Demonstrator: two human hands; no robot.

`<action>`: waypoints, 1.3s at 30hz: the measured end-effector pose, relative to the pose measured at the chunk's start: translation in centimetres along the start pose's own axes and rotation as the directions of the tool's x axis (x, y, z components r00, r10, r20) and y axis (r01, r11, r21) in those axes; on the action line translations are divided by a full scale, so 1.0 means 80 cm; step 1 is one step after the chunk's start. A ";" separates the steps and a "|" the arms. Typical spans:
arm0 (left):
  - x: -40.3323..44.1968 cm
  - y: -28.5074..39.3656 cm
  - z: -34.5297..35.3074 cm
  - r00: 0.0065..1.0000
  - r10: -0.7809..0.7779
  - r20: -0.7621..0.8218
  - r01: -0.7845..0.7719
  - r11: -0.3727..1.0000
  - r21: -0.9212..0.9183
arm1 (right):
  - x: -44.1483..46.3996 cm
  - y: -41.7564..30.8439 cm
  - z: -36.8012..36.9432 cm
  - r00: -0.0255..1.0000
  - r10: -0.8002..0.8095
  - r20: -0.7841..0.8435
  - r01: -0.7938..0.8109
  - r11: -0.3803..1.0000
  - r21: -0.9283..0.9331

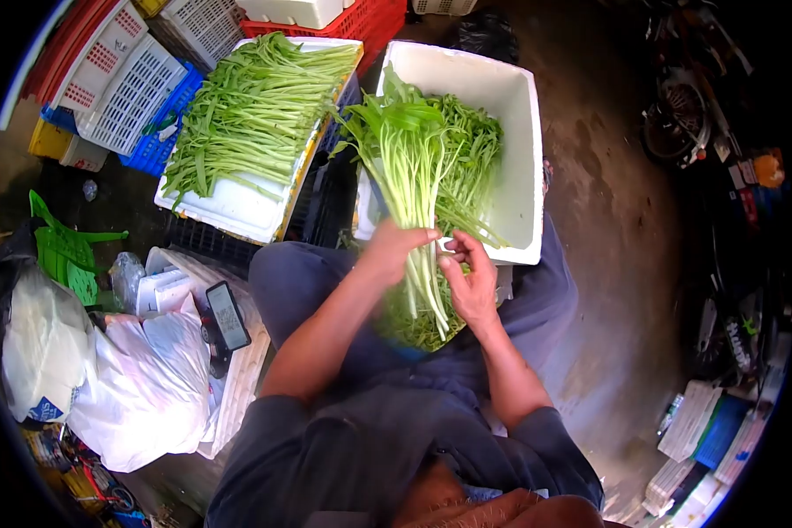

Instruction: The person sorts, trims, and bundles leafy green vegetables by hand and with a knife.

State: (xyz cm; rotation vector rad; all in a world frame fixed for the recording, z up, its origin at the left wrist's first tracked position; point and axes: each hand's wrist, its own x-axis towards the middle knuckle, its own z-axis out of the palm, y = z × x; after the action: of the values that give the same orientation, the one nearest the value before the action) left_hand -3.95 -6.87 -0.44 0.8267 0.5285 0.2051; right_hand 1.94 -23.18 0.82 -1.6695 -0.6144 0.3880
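Observation:
My left hand [394, 252] is wrapped round a bunch of water spinach [414, 176], its leaves pointing away from me and its pale stem ends hanging down towards my lap. Beside it, my right hand [472, 280] has its thumb and fingers curled together at the right edge of the stems, pinching there; the exact contact is small. Behind the bunch stands a white foam box [521, 158] with more loose greens [475, 141] inside. Below my hands, between my legs, lie green trimmings [421, 321], partly hidden by the stems.
At the upper left, laid-out water spinach [255, 114] covers much of a white foam lid [238, 211] over dark crates. Plastic baskets [141, 97] are stacked farther left. A phone [228, 315] and white plastic bags [145, 378] sit at my left. Wet floor [603, 229] lies to the right.

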 end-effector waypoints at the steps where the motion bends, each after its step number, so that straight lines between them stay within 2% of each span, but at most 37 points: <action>1: 0.000 -0.001 0.002 1.000 0.014 0.004 -0.014 1.000 -0.010 | 0.007 -0.007 0.006 0.999 -0.040 -0.006 0.039 0.998 -0.054; 3: -0.003 -0.002 0.000 1.000 0.029 -0.006 -0.029 1.000 0.002 | 0.013 -0.015 0.015 0.994 -0.108 -0.006 0.105 0.981 -0.162; 6: -0.002 0.001 -0.008 0.999 0.040 -0.033 -0.039 0.999 0.024 | 0.017 -0.002 0.020 0.917 -0.391 -0.081 0.362 0.900 -0.243; 8: 0.001 0.001 -0.010 0.998 0.057 -0.033 -0.057 0.998 -0.011 | 0.011 0.000 0.022 0.958 -0.271 -0.099 0.249 0.950 -0.185; 10: -0.002 0.012 -0.010 1.000 -0.025 0.012 0.026 0.994 -0.103 | 0.006 0.001 0.016 0.992 -0.099 -0.082 0.092 0.992 -0.089; 11: -0.002 0.015 -0.010 0.997 -0.065 0.039 0.070 0.987 -0.147 | 0.005 0.012 0.011 0.986 -0.146 -0.080 0.136 0.984 -0.119; 12: -0.003 0.016 -0.012 0.994 -0.049 0.101 0.071 0.971 -0.228 | 0.007 0.014 0.008 0.991 -0.041 -0.125 0.045 0.999 0.028; 14: -0.004 0.016 -0.015 0.975 -0.001 0.222 0.087 0.920 -0.381 | 0.011 0.016 0.002 0.970 0.179 -0.165 -0.118 0.937 0.328; 16: -0.008 0.020 -0.014 0.965 0.038 0.260 0.072 0.914 -0.399 | 0.019 0.012 -0.013 0.963 0.190 -0.191 -0.119 0.936 0.331; 18: -0.008 0.020 -0.019 0.940 0.070 0.334 0.104 0.874 -0.475 | 0.016 0.022 -0.035 0.985 0.157 -0.067 -0.146 0.978 0.147; 19: -0.012 0.027 -0.012 0.959 0.047 0.278 0.111 0.843 -0.526 | 0.017 0.010 -0.042 0.995 0.061 0.084 -0.058 0.998 -0.037; 20: -0.012 0.028 -0.014 0.949 0.070 0.309 0.115 0.831 -0.544 | 0.019 -0.010 -0.051 0.970 -0.008 0.245 0.060 0.977 -0.206; 21: -0.011 0.027 -0.017 0.936 0.090 0.340 0.125 0.819 -0.560 | 0.019 -0.025 -0.060 0.914 0.101 0.393 0.035 0.945 -0.325; 24: -0.013 0.027 -0.018 0.914 0.133 0.384 0.118 0.818 -0.563 | 0.023 0.005 -0.064 0.985 0.079 0.151 -0.047 0.977 -0.207; 25: -0.012 0.027 -0.020 0.904 0.148 0.401 0.114 0.821 -0.560 | 0.032 0.008 -0.068 0.983 0.170 0.073 -0.149 0.961 -0.231; 26: -0.012 0.026 -0.020 0.895 0.161 0.417 0.112 0.823 -0.558 | 0.041 0.009 -0.070 0.984 0.175 0.010 -0.170 0.966 -0.195; 31: -0.009 0.023 -0.021 0.845 0.213 0.490 0.132 0.805 -0.578 | 0.097 0.003 -0.063 0.998 -0.004 -0.066 -0.004 0.994 -0.113; 34: -0.013 0.022 -0.022 0.837 0.210 0.505 0.141 0.809 -0.571 | 0.137 0.017 -0.065 0.999 -0.005 -0.042 0.001 0.996 -0.095; 37: -0.008 0.030 -0.026 0.838 0.228 0.496 0.100 0.829 -0.550 | 0.163 0.048 -0.085 0.999 0.004 -0.038 -0.016 0.947 -0.321; 39: -0.011 0.030 -0.026 0.856 0.228 0.465 0.060 0.848 -0.526 | 0.180 0.105 -0.109 0.997 0.051 0.053 -0.014 0.841 -0.541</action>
State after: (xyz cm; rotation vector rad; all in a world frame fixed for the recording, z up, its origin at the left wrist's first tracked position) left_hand -5.74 -4.28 0.52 0.3332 -0.0861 0.1902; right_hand 19.96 -22.50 -4.50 -2.2193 -0.7964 0.3081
